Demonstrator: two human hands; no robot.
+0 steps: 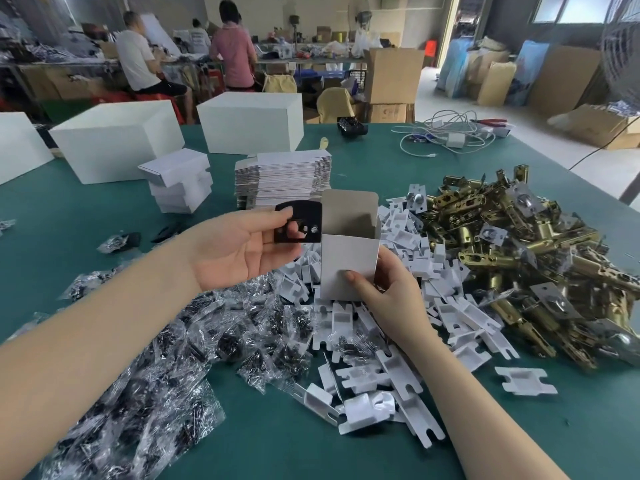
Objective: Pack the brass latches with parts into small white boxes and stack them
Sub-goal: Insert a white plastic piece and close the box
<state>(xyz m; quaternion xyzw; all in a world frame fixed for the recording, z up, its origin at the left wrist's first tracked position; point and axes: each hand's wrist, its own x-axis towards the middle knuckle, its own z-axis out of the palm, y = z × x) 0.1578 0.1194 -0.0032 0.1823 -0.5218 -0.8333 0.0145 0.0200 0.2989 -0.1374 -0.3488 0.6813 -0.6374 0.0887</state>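
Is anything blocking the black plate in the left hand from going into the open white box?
Nothing visible does. The left hand pinches the black plate right beside the small white box, which the right hand holds upright with its top flap raised.

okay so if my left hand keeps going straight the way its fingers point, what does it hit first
Most likely the open small white box that your right hand holds upright. Your left hand, pinching a black plate, points right, and the plate's edge already sits beside the box's raised flap; depth is unclear.
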